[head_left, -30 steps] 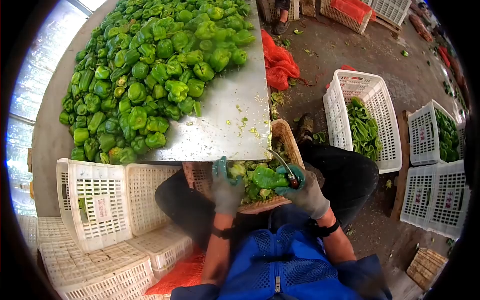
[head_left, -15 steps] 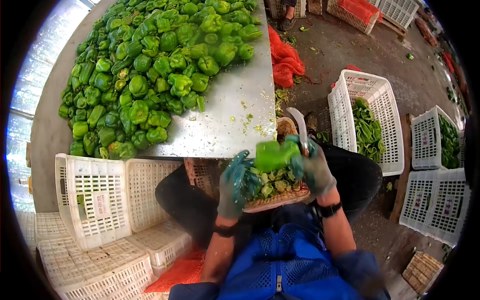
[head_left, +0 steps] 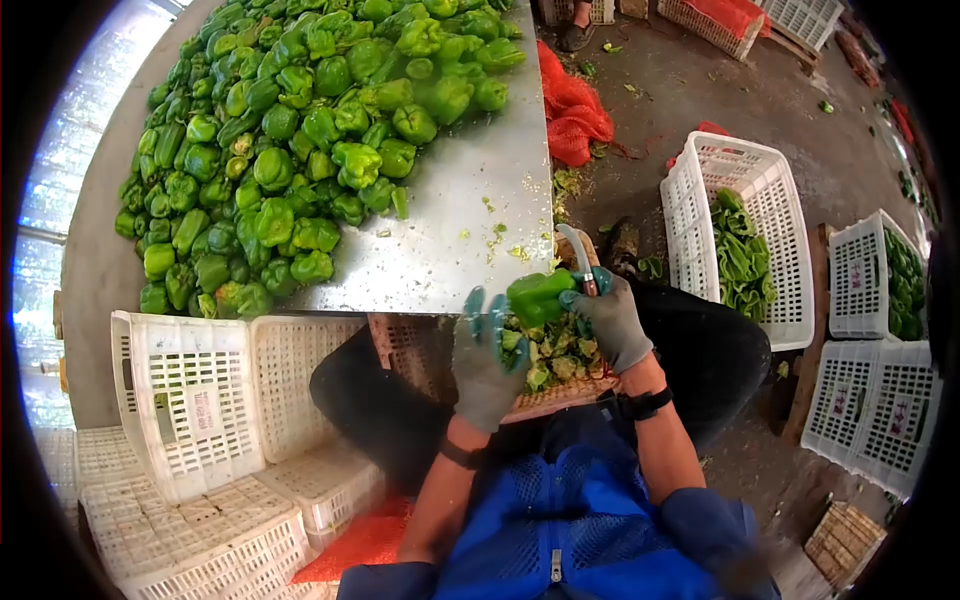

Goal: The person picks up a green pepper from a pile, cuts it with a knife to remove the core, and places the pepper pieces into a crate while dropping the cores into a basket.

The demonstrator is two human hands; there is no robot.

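My right hand (head_left: 614,318), in a grey and green coated glove, is closed around the handle of a curved-blade knife (head_left: 574,246), its blade pointing up and away. A green bell pepper (head_left: 538,299) is against the fingers of that hand. Just left of the pepper, my left hand (head_left: 489,358), gloved alike, has its fingers raised and apart. Below both hands is a basket (head_left: 560,398) holding pale green pepper cores (head_left: 556,352). A large heap of green peppers (head_left: 290,150) covers much of the metal table (head_left: 455,235) ahead.
White plastic crates (head_left: 195,400) stand at my left. To the right, a white crate (head_left: 800,270) holds cut peppers (head_left: 740,255), with more crates (head_left: 868,390) beyond. Red netting (head_left: 575,115) lies by the table's right edge. Scraps litter the floor, and another person's foot (head_left: 576,38) shows at the top.
The blurred pepper has steadied and is slightly lower. My left hand has turned, its fingers now pointing up. My right hand and the knife have shifted a little left and down.
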